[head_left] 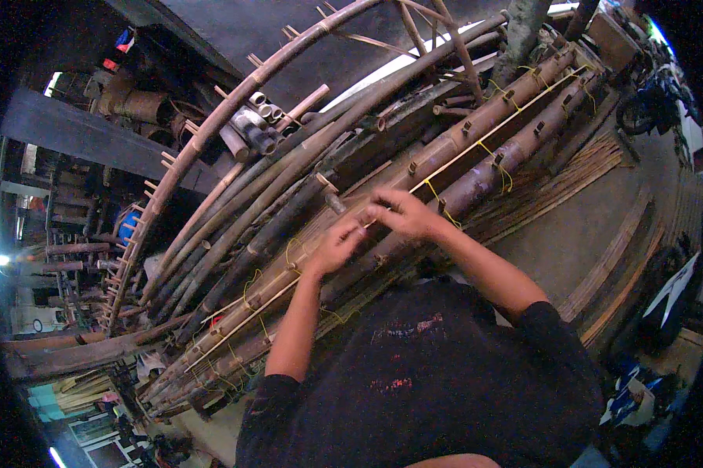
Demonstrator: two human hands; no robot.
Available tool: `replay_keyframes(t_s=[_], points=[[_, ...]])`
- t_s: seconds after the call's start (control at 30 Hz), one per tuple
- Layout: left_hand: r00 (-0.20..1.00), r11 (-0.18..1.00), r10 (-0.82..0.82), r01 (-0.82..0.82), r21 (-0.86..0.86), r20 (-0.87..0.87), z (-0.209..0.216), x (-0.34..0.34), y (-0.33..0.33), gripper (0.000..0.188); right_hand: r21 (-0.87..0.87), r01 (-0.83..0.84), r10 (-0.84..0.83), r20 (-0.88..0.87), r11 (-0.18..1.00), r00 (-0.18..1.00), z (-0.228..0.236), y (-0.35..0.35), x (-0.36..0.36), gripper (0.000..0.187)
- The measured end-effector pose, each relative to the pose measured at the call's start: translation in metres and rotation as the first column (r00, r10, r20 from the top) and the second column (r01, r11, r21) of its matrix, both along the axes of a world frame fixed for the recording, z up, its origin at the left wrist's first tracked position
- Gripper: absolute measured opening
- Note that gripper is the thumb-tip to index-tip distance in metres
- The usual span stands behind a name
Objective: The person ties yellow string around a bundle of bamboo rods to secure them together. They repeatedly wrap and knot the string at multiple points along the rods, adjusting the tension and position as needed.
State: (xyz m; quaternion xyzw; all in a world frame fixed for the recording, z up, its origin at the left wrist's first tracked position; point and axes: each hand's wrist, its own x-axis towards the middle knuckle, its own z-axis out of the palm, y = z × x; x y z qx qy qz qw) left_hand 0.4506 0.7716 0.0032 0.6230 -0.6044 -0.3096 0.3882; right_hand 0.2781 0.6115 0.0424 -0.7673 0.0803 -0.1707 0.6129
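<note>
Two long brown bamboo poles with short pegs run diagonally in front of me. A thin pale bamboo strip (pixel 515 113) lies along the gap between them, tied at intervals with yellow cord (pixel 485 148). My left hand (pixel 337 248) is over the far bamboo pole (pixel 437 148), its fingertips pinched together beside the strip. Just right of it, my right hand (pixel 404 214) curls its fingers down at the same spot. What the fingertips hold is too small and blurred to make out. The near bamboo pole (pixel 476 181) passes below my right wrist.
Beyond the poles lies a stack of long dark bamboo poles (pixel 289 168). A curved bamboo ladder (pixel 211 125) with short rungs arches over it. Thin bamboo strips (pixel 554 183) lie on the floor at right. Short cut tubes (pixel 250 132) sit behind.
</note>
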Motion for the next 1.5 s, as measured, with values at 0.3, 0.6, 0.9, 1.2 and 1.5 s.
replay_keyframes(t_s=[0.3,0.6,0.9,1.2,1.5], points=[[0.778,0.966,0.251,-0.240,0.096,-0.576,0.043,-0.012,-0.006,0.027,-0.319,0.029,-0.021,0.027,0.947,0.999,-0.067,0.036,0.017,0.030],[0.754,0.774,0.567,-0.350,0.528,-0.332,-0.006,-0.031,0.012,0.056,0.249,0.166,-0.175,0.015,0.954,0.984,-0.032,0.031,0.012,0.027],[0.674,0.892,0.453,-0.350,-0.288,0.583,-0.031,-0.052,0.028,0.021,-0.534,0.114,-0.212,-0.125,0.838,0.969,-0.092,0.042,0.036,0.016],[0.842,0.875,0.464,-0.484,0.007,0.275,-0.048,-0.026,0.024,0.023,-0.526,0.260,-0.326,-0.035,0.810,0.945,-0.067,0.048,0.033,0.022],[0.408,0.847,0.507,-0.401,0.350,-0.759,0.001,-0.025,0.029,0.015,-0.732,0.169,-0.142,0.100,0.660,0.985,-0.104,0.039,0.025,0.022]])
